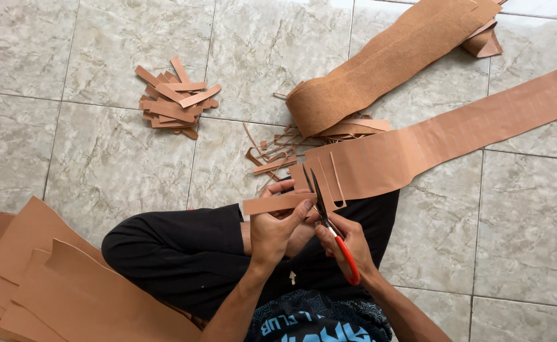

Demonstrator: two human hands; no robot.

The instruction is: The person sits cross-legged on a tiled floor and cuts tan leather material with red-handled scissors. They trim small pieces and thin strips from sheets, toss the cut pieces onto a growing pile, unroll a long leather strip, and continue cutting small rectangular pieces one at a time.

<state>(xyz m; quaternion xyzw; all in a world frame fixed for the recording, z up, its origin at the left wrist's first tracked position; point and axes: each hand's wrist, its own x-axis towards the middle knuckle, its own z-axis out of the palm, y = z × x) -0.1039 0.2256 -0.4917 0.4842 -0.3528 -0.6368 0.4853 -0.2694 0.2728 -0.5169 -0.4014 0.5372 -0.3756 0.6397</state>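
Head view: the right hand (348, 244) is curled tight through the orange loops of the scissors (329, 221), and the dark blades stand partly apart, pointing away from the body into the near end of the long brown band (418, 149). The left hand (275, 228) sits just left of the scissors, its fingers and thumb pinching the cut strip (272, 204), which lies level and reaches leftward from the blades; whether that strip is fully free of the band I cannot tell.

Judged from this, the chief risk is the left fingertips: they grip the strip right beside the blades, so a hurried closing could nick them. The cut could also wander off parallel, since the band's end hangs loose over the black-trousered knee (183, 247) and already carries several slits that flap near the scissors; a slack pull from the left hand would leave a tapering strip.

Beyond the scissors, the band runs away to the upper right across the tiled floor (101, 158). Just past its cut end lie thin offcuts (272, 155) and a folded fuzzy-backed piece (380, 63). Farther to the upper left of the scissors is a heap of finished strips (174, 98); to the lower left, stacked brown sheets (50, 285).
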